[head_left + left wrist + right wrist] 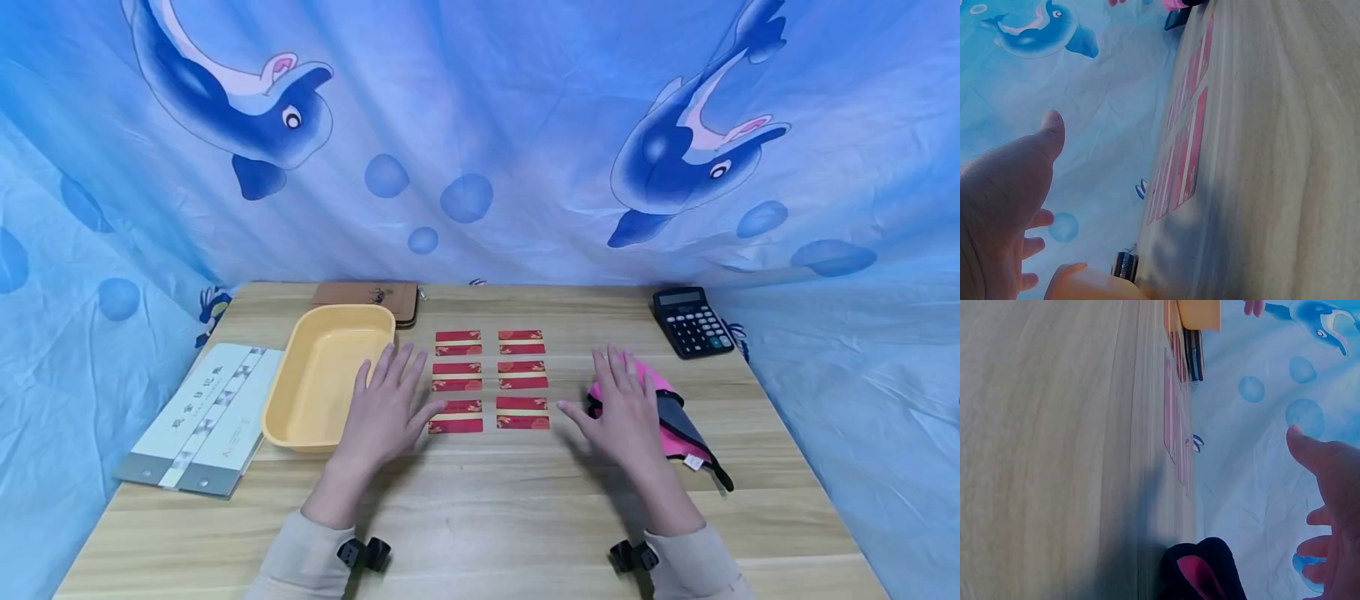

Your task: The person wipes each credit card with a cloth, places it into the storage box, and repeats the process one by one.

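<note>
My left hand (386, 417) hovers over the table with straight, spread fingers, overlapping the right side of a yellow plastic basin (272, 408) in the head view. My right hand (626, 417) is held up likewise, palm down and holding nothing. Beneath it in that view lies a pink fabric item (667, 437) with black trim, a grey band and a white tag, partly hidden by the hand. Between the hands, several red cards (522, 403), each with a cream band, lie flat in two columns. The left thumb overlaps the edge of the nearest left card (456, 426).
A white-and-grey folder (202, 417) lies left of the basin. Behind the basin is a brown zipped wallet (360, 293). A black calculator (692, 322) sits at the back right. A blue curtain (525, 125) with dolphins hangs behind the wooden table (480, 533).
</note>
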The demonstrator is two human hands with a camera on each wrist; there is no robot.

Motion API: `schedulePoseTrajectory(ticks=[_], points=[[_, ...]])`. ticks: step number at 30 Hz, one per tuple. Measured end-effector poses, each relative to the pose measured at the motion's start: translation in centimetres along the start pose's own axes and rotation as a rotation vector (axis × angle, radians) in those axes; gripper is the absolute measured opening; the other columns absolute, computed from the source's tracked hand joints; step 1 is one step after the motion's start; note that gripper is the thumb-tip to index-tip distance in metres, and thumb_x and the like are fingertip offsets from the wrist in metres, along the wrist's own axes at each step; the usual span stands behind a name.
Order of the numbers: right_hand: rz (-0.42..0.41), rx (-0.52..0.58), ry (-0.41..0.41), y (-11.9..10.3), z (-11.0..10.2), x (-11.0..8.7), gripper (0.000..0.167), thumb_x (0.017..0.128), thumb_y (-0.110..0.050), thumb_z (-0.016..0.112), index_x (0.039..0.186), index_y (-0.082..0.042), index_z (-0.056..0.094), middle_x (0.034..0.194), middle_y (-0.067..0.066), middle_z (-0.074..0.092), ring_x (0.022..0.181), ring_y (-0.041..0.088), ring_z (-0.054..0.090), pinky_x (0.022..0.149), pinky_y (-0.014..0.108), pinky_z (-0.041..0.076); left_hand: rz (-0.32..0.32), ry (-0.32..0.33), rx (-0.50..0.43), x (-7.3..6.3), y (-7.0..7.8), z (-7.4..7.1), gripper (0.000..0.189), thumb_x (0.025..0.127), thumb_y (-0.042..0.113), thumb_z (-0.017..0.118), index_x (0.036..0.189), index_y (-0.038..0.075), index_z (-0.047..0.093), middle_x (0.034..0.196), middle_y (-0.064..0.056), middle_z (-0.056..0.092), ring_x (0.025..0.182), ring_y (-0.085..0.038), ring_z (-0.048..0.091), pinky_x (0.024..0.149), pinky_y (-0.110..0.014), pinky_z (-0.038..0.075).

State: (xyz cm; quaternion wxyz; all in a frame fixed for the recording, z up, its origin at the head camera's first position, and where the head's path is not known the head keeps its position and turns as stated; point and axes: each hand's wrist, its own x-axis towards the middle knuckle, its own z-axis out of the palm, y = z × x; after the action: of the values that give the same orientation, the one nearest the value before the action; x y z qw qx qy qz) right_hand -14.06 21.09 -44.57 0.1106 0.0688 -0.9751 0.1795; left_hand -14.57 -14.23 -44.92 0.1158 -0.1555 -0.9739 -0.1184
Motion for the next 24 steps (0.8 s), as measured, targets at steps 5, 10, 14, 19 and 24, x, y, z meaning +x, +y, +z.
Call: schedulePoseTrajectory(ticks=[5,10,14,19,24], points=[[-0.072,0.049,0.083,0.4,-1.1,0.9,0.086,0.085,-0.053,0.077,0.149,-0.004,0.047,0.15,0.023,0.048,0.14,0.044,0.04,0.114,0.065,0.031,0.058,0.068,-0.082,1.3,0.0,-0.6,0.072,0.095,0.05,0.066,0.15,0.006,0.048,0.152,-0.017,0.047,0.144,-0.04,0.036,0.119,-0.059,0.026],[-0.096,0.122,0.195,1.2,-2.8,2.1,0.066,0.088,-0.043,0.079,0.136,-0.002,0.06,0.128,0.023,0.066,0.114,0.043,0.063,0.095,0.061,0.051,0.081,0.129,-0.197,3.5,1.0,-1.6,0.061,0.094,0.038,0.072,0.142,0.004,0.056,0.142,-0.016,0.057,0.134,-0.035,0.05,0.115,-0.053,0.037],[-0.057,0.159,0.231,2.0,-3.5,2.5,0.06,0.09,-0.039,0.077,0.133,-0.001,0.062,0.124,0.023,0.067,0.112,0.042,0.063,0.094,0.061,0.051,0.054,0.097,-0.26,5.2,2.1,-1.5,0.06,0.094,0.038,0.073,0.142,0.007,0.057,0.142,-0.013,0.056,0.132,-0.032,0.051,0.111,-0.052,0.043],[-0.012,0.149,0.235,2.8,-3.1,2.4,0.061,0.091,-0.041,0.075,0.133,0.001,0.061,0.13,0.023,0.064,0.121,0.043,0.059,0.1,0.061,0.048,0.006,0.044,-0.398,6.4,2.8,-0.3,0.058,0.096,0.039,0.069,0.144,0.009,0.055,0.146,-0.012,0.054,0.136,-0.031,0.048,0.112,-0.05,0.044],[0.104,0.111,0.165,3.9,-2.2,2.0,0.078,0.092,-0.054,0.069,0.139,0.006,0.054,0.139,0.03,0.055,0.129,0.048,0.049,0.107,0.064,0.04,-0.039,0.052,-0.504,7.6,2.7,1.9,0.051,0.099,0.034,0.067,0.142,0.008,0.056,0.143,-0.013,0.056,0.135,-0.031,0.05,0.113,-0.049,0.043]])
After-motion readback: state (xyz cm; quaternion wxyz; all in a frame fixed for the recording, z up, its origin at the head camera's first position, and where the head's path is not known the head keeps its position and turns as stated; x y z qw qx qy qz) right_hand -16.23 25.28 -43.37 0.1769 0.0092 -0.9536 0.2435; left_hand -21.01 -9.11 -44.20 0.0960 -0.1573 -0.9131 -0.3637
